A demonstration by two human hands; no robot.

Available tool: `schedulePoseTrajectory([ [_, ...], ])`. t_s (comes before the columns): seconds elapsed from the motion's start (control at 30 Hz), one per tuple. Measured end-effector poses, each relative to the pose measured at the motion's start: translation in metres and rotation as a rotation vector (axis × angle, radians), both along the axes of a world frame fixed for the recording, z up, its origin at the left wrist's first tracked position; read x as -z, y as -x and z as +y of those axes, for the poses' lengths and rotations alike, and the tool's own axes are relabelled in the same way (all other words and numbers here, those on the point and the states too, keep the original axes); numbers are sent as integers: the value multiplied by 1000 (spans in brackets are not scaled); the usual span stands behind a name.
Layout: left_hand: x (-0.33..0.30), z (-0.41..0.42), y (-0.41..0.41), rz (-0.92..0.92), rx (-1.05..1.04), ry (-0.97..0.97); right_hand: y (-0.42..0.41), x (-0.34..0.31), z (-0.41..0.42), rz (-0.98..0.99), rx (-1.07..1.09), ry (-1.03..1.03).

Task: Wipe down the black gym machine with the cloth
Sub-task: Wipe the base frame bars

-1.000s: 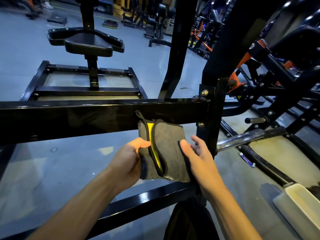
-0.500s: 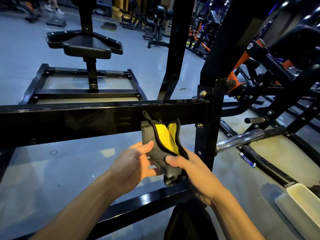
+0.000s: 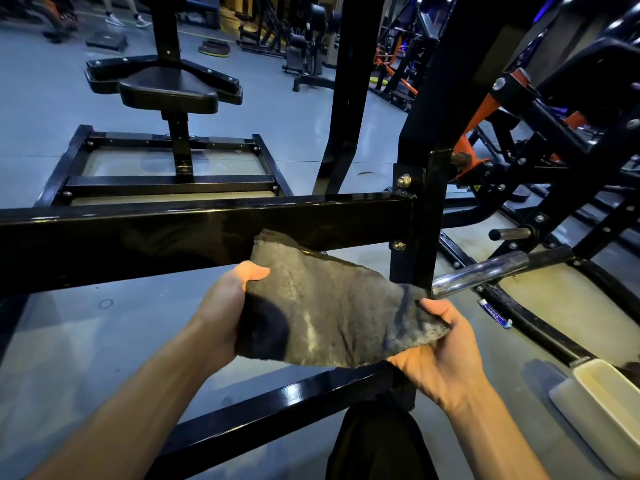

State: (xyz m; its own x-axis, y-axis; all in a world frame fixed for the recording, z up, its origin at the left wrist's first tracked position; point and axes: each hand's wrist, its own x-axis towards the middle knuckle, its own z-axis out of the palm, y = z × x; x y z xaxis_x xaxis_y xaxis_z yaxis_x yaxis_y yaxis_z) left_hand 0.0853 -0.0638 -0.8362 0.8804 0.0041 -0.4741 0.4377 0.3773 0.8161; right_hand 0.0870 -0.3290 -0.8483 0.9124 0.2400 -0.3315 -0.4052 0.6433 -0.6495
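Gym floor (image 3: 294,140); one cloth (image 3: 332,313) held by two hands, apparently off machine.

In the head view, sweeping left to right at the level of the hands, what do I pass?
Left hand gripping the cloth's left edge → grey cloth spread open between the hands → right hand gripping its right corner → chrome bar → cream tray at the far right.

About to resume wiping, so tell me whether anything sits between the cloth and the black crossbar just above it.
Nothing visible does. The grey cloth is spread between the left hand and right hand, its top corner already overlapping the horizontal crossbar. The chrome bar lies off to the right.
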Motion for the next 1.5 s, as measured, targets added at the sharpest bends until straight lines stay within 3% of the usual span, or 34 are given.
schedulePoseTrajectory([
  [0.17, -5, -5, 1, 59, -32, -82, -2, -6, 5, -74, -45, 104],
  [0.23, -5, -9, -1, 53, -32, -89, 1, -15, 22, -151, -86, 410],
  [0.37, -1, -25, 2, 29, 66, -40, 19, -35, 87, -494, -431, 1400],
  [0.43, 1, -33, 6, 5, 112, 16, 23, -26, 107, -558, -668, 1609],
  [0.53, 4, -34, 7, -40, 154, 73, 29, -19, 109, -564, -717, 1708],
  [0.63, 10, -33, 7, -103, 196, 64, 33, -21, 84, -641, -642, 1544],
  [0.73, 16, -36, 5, -68, 98, 23, 26, -9, 54, -616, -180, 1204],
  [0.8, 15, -37, 4, -23, 44, 26, 19, -3, 38, -416, 39, 1052],
  [0.93, 9, -43, 3, 15, 71, 29, 13, 8, 31, -150, -183, 712],
  [1.1, 4, -51, -1, -23, 154, -4, 12, -1, 30, -84, -81, 549],
  [1.23, 12, -52, -9, -2, 90, -109, 13, -8, 26, -110, -75, 493],
  [1.4, 11, -60, -10, -48, 105, -178, 27, 9, 40, 53, -209, 69],
  [1.5, 12, -62, -13, -79, 121, -163, 32, 15, 44, 85, -160, -54],
])
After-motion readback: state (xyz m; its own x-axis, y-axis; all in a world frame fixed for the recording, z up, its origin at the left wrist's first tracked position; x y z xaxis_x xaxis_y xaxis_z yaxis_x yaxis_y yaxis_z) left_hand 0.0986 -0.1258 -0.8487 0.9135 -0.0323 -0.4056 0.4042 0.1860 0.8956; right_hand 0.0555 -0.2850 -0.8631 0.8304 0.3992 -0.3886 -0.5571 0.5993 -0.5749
